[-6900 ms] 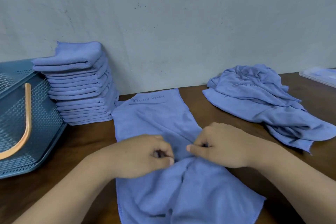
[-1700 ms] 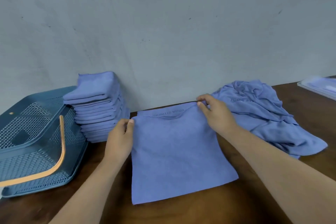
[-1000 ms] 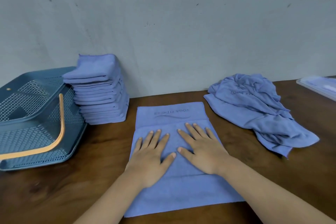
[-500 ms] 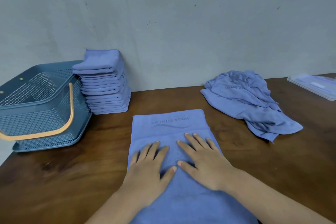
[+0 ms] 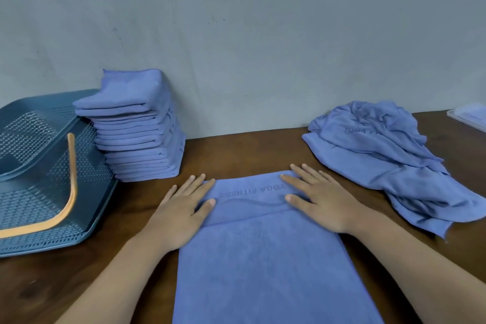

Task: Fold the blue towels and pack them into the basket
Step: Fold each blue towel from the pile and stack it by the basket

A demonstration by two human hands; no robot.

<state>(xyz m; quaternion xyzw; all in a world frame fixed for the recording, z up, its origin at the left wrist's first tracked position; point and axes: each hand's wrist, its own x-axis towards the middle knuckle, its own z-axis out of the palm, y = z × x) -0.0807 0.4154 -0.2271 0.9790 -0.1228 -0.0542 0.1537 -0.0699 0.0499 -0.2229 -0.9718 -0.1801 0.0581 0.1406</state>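
Soft, limp blue towel [image 5: 263,258] is lying flat; left hand [image 5: 181,210] and right hand [image 5: 320,200] are pressing its far corners, fingers straight. Those corners are probably the best places for pinching.

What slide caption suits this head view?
Left hand and right hand flatten a blue towel between folded stack and unfolded pile.

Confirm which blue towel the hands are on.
The flat towel in front: left hand and right hand lie open on its far corners. The folded stack and crumpled pile sit untouched.
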